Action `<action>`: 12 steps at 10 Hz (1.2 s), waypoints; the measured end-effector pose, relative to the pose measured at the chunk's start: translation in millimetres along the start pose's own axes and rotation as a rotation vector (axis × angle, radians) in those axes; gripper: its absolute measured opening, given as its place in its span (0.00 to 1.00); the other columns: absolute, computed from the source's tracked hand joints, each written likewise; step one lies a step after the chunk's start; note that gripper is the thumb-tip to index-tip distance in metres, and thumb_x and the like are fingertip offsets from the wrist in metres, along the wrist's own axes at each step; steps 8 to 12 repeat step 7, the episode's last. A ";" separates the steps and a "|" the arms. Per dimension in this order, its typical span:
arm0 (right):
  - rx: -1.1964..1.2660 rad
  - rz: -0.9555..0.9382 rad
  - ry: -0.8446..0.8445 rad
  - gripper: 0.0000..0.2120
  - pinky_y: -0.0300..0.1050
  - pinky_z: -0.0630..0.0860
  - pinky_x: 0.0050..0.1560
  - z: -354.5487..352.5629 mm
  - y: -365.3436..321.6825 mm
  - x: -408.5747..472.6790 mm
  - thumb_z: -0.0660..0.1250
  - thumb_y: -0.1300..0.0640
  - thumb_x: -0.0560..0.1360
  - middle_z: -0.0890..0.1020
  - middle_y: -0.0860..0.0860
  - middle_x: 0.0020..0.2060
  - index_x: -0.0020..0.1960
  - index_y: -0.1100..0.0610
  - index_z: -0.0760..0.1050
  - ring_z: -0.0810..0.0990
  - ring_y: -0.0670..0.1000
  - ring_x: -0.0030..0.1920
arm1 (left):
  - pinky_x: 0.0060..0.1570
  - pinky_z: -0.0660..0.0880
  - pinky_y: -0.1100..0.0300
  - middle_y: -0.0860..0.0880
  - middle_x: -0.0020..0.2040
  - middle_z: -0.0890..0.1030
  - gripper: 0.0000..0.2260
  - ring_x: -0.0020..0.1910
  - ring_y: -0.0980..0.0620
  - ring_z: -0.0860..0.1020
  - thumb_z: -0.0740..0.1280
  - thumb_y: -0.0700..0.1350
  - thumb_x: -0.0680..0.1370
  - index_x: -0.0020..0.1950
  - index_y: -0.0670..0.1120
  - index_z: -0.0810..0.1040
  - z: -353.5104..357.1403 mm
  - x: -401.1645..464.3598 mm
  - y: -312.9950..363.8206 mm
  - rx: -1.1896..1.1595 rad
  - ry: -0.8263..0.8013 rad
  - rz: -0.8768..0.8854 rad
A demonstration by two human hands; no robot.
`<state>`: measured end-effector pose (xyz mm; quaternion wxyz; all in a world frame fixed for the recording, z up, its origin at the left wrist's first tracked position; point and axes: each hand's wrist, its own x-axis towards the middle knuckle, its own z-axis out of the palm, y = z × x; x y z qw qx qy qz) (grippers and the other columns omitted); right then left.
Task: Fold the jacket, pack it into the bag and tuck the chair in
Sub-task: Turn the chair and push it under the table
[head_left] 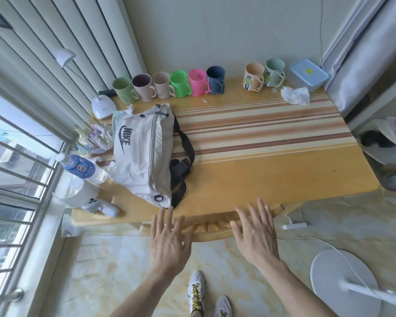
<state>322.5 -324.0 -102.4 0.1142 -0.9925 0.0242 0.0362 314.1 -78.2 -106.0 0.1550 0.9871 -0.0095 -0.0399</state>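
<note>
Head view, my hands: my left hand point(169, 239) and right hand point(254, 234) are both flat and spread, fingers apart, gripping nothing, low in the middle of the frame.
Left hand: its fingertips reach the near edge of the table point(272, 175), just below the bag's lower corner; there is a ring on one finger.
Right hand: it lies over the curved wooden top of the chair point(206, 227), which shows just under the table's near edge; I cannot tell whether my palm presses on it.
Chair: only its slatted back rail shows, between my two hands; the rest is hidden beneath the table.
Bag: the pale bag point(142, 154) with dark lettering lies on the left part of the table, bulging, its zipper running lengthwise, a black strap point(183, 156) looped at its right side.
Jacket: I cannot see it; whether it is inside the bag I cannot tell.
Far edge of table: a row of cups point(169, 85) at upper centre, two more cups to the right, then a lidded box point(309, 75) and a crumpled tissue point(295, 94).
Left edge of table: a white lamp point(103, 106), a water bottle point(82, 168) lying on its side, and a white controller point(100, 208) at the near left corner.
Floor: my shoes point(197, 291) at bottom centre, a round fan base point(345, 287) at lower right.
</note>
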 end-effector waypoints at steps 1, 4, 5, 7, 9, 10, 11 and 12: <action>-0.060 -0.104 0.035 0.22 0.61 0.56 0.78 11.5 5.8 0.4 0.52 0.44 0.82 0.80 0.54 0.43 0.44 0.54 0.78 0.77 0.61 0.54 | 0.70 0.66 0.45 0.49 0.55 0.83 0.22 0.60 0.41 0.79 0.49 0.56 0.85 0.51 0.51 0.81 9.2 -2.2 -2.3 0.051 -0.018 0.127; -0.083 -0.132 0.022 0.26 0.57 0.65 0.62 7.3 7.3 1.5 0.49 0.42 0.81 0.80 0.55 0.40 0.41 0.56 0.78 0.75 0.61 0.46 | 0.56 0.70 0.47 0.49 0.48 0.79 0.20 0.50 0.42 0.75 0.47 0.56 0.85 0.52 0.51 0.77 -3.8 -0.3 -3.0 0.182 -0.173 0.154; -0.017 -0.104 -0.174 0.25 0.55 0.62 0.69 -6.7 8.9 0.3 0.50 0.40 0.82 0.81 0.55 0.47 0.48 0.54 0.79 0.75 0.61 0.55 | 0.55 0.71 0.47 0.45 0.48 0.79 0.21 0.53 0.39 0.77 0.50 0.56 0.86 0.51 0.46 0.78 -26.7 1.4 5.9 0.126 -0.296 0.122; 0.348 -0.033 -0.014 0.11 0.52 0.77 0.52 -73.4 -12.2 -49.4 0.62 0.48 0.81 0.81 0.52 0.52 0.54 0.54 0.78 0.79 0.56 0.54 | 0.37 0.73 0.51 0.45 0.43 0.82 0.20 0.43 0.40 0.80 0.54 0.56 0.84 0.44 0.45 0.77 -90.2 -29.5 34.7 -0.022 -0.121 0.132; 0.348 -0.033 -0.014 0.11 0.52 0.77 0.52 -73.4 -12.2 -49.4 0.62 0.48 0.81 0.81 0.52 0.52 0.54 0.54 0.78 0.79 0.56 0.54 | 0.37 0.73 0.51 0.45 0.43 0.82 0.20 0.43 0.40 0.80 0.54 0.56 0.84 0.44 0.45 0.77 -90.2 -29.5 34.7 -0.022 -0.121 0.132; 0.348 -0.033 -0.014 0.11 0.52 0.77 0.52 -73.4 -12.2 -49.4 0.62 0.48 0.81 0.81 0.52 0.52 0.54 0.54 0.78 0.79 0.56 0.54 | 0.37 0.73 0.51 0.45 0.43 0.82 0.20 0.43 0.40 0.80 0.54 0.56 0.84 0.44 0.45 0.77 -90.2 -29.5 34.7 -0.022 -0.121 0.132; 0.348 -0.033 -0.014 0.11 0.52 0.77 0.52 -73.4 -12.2 -49.4 0.62 0.48 0.81 0.81 0.52 0.52 0.54 0.54 0.78 0.79 0.56 0.54 | 0.37 0.73 0.51 0.45 0.43 0.82 0.20 0.43 0.40 0.80 0.54 0.56 0.84 0.44 0.45 0.77 -90.2 -29.5 34.7 -0.022 -0.121 0.132; 0.348 -0.033 -0.014 0.11 0.52 0.77 0.52 -73.4 -12.2 -49.4 0.62 0.48 0.81 0.81 0.52 0.52 0.54 0.54 0.78 0.79 0.56 0.54 | 0.37 0.73 0.51 0.45 0.43 0.82 0.20 0.43 0.40 0.80 0.54 0.56 0.84 0.44 0.45 0.77 -90.2 -29.5 34.7 -0.022 -0.121 0.132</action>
